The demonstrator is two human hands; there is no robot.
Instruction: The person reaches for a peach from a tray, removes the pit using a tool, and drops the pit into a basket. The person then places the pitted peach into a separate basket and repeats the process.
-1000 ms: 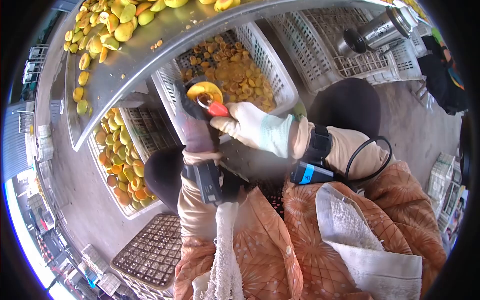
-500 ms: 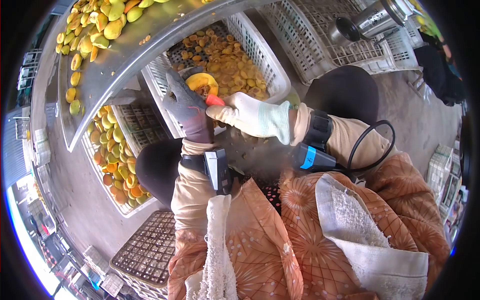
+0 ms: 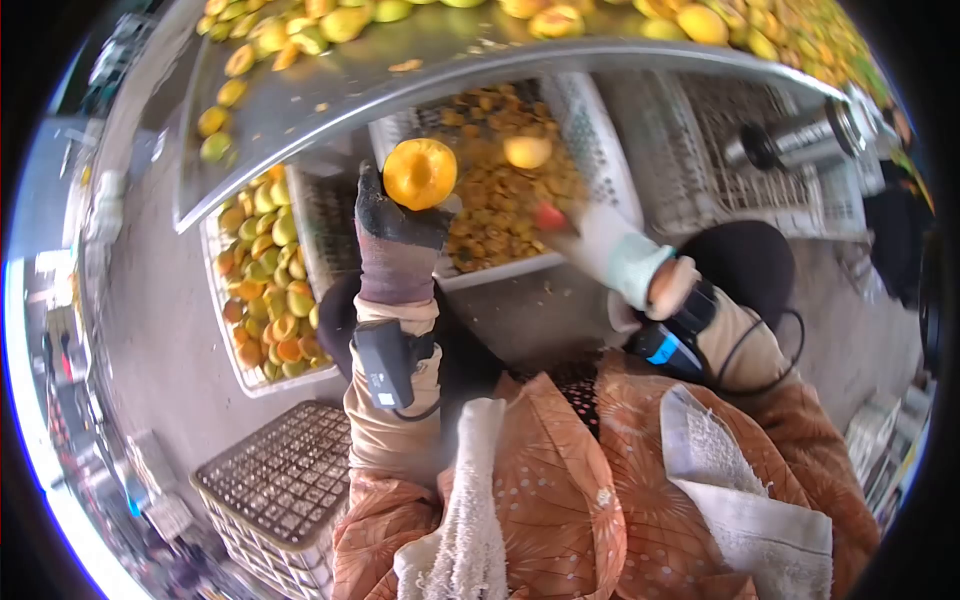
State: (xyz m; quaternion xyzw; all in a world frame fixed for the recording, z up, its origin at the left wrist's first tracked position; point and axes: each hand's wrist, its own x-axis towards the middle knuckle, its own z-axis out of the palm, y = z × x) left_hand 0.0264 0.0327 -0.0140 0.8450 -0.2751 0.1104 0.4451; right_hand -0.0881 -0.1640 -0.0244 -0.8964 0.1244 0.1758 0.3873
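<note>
My left hand, in a grey and dark glove, is closed round a yellow peach half, its cut face and central hollow turned up. To the right, my right hand, in a white glove, is smeared by motion. A red-handled tool sticks out of its fingers; its working end cannot be made out. A blurred yellow fruit piece shows over a white crate, apart from both hands. Inside this crate lie many orange-brown fruit scraps.
A metal table bearing cut fruit runs across the top. Another crate full of fruit stands at left, and an upturned-looking brown-topped crate lower left. At right are a white crate and a steel flask.
My hands have drawn apart: the right hand has moved right with the red-handled tool, away from the peach half. The left hand keeps the half, now with its hollow showing. The camera view has shifted.
</note>
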